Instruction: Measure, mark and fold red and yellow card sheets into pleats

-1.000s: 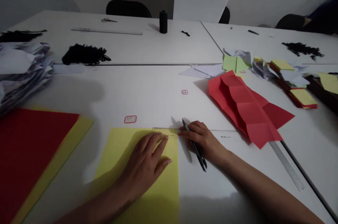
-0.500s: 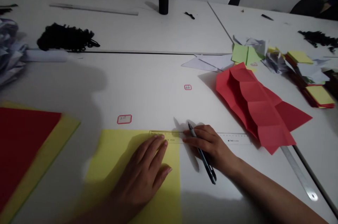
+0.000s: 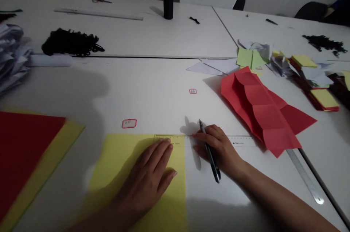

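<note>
Nearest: yellow paper sheet (image 3: 117, 159) lies flat on the white table (image 3: 150, 89), right in front of the person. Left hand (image 3: 151, 175) is palm-down on it, grip loose, nothing grasped, fingertips resting on a clear plastic ruler (image 3: 177, 143). Ruler sits along the sheet's far edge, left end on the yellow, rest running right over bare table. Right hand (image 3: 221, 150) has its grip closed around a black pen (image 3: 210, 153), just right of the sheet; tip points away from the person, past the ruler's far edge, apart from the paper. Step in hand, my read: measuring or lining up the ruler for a mark. Next move would call for ruler pinned flat, scale checked, pen tip turned down to the sheet edge. Over left, red paper sheet (image 3: 27, 144) on top of yellow ones. Over right, steel ruler (image 3: 304, 175) pokes out from under red creased folded paper (image 3: 269, 111). Text: clear ruler has graduations plus tiny print and a logo, illegible. Beyond it, two white labels with red borders, larger one (image 3: 129, 123) and smaller one (image 3: 193, 91), both handwritten; can't read either reliably. Farther: black cord bundle (image 3: 72, 42), then black cylindrical container (image 3: 168, 4), no branding visible.
</note>
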`<state>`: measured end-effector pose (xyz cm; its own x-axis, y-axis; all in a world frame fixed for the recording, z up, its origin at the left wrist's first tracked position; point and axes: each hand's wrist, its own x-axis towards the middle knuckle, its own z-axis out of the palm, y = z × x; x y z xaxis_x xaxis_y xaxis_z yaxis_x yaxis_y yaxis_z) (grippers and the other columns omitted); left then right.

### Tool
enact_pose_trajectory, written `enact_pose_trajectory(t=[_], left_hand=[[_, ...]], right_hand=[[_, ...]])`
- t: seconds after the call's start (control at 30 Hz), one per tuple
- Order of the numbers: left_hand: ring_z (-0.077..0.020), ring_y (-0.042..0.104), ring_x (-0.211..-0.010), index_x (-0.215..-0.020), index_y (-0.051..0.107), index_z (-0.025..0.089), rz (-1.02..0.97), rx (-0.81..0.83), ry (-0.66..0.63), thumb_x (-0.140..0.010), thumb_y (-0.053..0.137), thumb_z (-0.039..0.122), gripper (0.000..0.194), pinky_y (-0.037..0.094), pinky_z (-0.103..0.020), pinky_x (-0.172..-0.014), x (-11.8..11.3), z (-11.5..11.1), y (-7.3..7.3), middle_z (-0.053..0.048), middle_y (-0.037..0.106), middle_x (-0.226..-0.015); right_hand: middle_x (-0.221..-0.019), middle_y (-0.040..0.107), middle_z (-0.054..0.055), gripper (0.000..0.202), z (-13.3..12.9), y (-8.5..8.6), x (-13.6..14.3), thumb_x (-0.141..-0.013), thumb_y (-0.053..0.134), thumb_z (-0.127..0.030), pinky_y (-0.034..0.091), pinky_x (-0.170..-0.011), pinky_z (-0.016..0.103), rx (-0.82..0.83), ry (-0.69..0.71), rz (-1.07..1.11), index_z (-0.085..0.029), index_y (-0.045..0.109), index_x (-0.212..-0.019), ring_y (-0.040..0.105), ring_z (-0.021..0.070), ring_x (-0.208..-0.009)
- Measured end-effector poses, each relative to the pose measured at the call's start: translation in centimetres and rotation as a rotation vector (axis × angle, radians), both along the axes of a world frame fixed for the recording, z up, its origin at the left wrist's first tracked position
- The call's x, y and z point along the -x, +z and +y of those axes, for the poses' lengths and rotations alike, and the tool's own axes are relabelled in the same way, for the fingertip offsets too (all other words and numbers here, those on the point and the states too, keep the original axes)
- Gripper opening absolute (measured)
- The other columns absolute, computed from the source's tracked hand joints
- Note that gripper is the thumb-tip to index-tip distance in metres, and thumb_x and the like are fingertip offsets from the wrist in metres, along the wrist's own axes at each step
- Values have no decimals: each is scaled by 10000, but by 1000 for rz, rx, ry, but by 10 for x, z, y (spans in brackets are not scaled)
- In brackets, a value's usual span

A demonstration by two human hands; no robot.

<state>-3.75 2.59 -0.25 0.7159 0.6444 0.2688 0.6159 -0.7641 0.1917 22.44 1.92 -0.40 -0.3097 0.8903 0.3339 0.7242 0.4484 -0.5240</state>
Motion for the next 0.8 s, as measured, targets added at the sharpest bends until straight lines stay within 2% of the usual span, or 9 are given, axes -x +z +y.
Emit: enact_pose_trajectory(t=[0.4, 0.67, 0.8], left_hand=[[-255, 465, -1274, -1445, 353, 167, -33, 46, 1, -931, 480, 389, 574, 432, -398, -1033, 1, 0, 1, -98, 492, -1401], [-250, 442, -1291, -1410, 395, 137, -5, 35, -1, -932, 488, 378, 544, 433, -394, -1033, 0, -1, 1, -101, 478, -1411], [-245, 444, -1290, -1433, 361, 166, -11, 42, 1, -943, 464, 386, 548, 425, -389, -1040, 1, -1, 1, -87, 474, -1417]], right_hand=[[-930, 622, 64, 275, 0, 0, 0, -877, 604, -250, 472, -739, 378, 4, -1, 19, -227, 590, -1151, 553, 218, -873], [-918, 607, 52, 292, 1, -1, 0, -872, 616, -236, 465, -731, 379, 7, 9, 34, -238, 570, -1160, 533, 213, -854], [-926, 609, 54, 292, 0, -1, 0, -876, 613, -242, 469, -732, 382, -3, 4, 33, -242, 565, -1164, 541, 215, -867]])
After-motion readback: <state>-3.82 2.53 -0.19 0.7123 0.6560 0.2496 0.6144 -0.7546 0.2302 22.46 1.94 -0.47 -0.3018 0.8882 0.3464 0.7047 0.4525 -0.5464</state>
